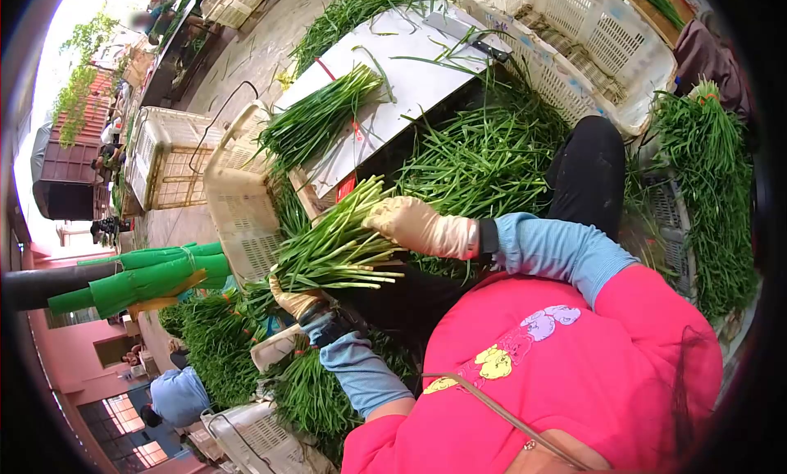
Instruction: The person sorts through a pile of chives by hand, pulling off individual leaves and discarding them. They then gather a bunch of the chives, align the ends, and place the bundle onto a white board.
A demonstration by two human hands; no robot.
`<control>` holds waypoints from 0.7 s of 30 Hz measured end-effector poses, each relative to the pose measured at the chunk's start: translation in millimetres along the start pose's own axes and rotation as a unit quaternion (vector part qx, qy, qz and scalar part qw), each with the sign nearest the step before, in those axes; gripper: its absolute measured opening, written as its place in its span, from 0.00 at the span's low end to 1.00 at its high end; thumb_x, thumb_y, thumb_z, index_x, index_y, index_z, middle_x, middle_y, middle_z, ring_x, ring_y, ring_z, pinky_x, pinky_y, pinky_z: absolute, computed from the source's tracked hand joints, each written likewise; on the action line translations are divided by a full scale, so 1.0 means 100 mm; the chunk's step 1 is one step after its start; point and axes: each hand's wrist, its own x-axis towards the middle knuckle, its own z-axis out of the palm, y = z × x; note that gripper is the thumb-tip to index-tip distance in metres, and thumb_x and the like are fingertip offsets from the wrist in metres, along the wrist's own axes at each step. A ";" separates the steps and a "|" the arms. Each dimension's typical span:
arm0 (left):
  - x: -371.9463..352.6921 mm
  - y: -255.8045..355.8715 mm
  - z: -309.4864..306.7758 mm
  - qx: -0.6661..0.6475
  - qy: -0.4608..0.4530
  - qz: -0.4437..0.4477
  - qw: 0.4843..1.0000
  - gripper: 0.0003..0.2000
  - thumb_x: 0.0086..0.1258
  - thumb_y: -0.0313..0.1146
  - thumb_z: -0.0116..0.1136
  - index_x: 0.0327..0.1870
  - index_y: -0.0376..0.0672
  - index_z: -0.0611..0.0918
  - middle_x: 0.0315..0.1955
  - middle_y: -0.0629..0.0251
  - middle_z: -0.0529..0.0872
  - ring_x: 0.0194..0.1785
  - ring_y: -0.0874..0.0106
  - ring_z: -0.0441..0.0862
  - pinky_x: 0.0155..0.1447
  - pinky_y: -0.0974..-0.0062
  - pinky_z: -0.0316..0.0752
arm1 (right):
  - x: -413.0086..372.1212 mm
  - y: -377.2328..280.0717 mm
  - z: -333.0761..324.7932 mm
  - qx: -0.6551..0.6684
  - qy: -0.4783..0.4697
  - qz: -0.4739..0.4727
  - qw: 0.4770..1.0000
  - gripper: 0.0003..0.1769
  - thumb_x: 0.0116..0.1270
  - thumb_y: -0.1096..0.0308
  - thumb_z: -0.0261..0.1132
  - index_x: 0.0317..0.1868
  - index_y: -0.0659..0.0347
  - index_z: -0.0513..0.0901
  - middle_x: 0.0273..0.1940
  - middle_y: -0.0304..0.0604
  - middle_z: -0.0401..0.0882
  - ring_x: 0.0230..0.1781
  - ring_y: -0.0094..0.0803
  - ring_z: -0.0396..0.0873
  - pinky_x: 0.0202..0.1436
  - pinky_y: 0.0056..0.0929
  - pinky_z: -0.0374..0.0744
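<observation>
My left hand [297, 298], in a pale glove, is closed around a bunch of garlic chives [332, 248] with pale cut ends pointing right. My right hand [422, 226], gloved as well, has its fingers curled against the upper stalks of that bunch; its fingertips are partly hidden. Just beyond lies another bunch of chives [320, 121] on a white board [418, 52], with a red strip [357, 131] by it. A knife [467, 36] with a dark handle rests at the board's far edge. Loose chives [484, 158] are heaped between the board and my knee.
A white plastic crate [566, 84] stands at the upper right, another crate [238, 191] left of the board. Piled chives [709, 203] line the right side; more chives [217, 343] lie lower left. A green-wrapped pole [156, 273] juts in from the left. A person [179, 396] in blue is beyond.
</observation>
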 end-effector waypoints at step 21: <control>-0.29 -0.16 0.12 -0.109 -0.187 0.112 0.970 0.13 0.64 0.41 0.52 0.43 0.44 0.79 0.43 0.62 0.81 0.49 0.65 0.78 0.57 0.59 0.71 | 0.07 -0.13 0.22 0.523 -0.130 0.448 0.713 0.12 0.60 0.61 0.67 0.39 0.60 0.82 0.27 0.36 0.80 0.24 0.23 0.76 0.26 0.26 0.74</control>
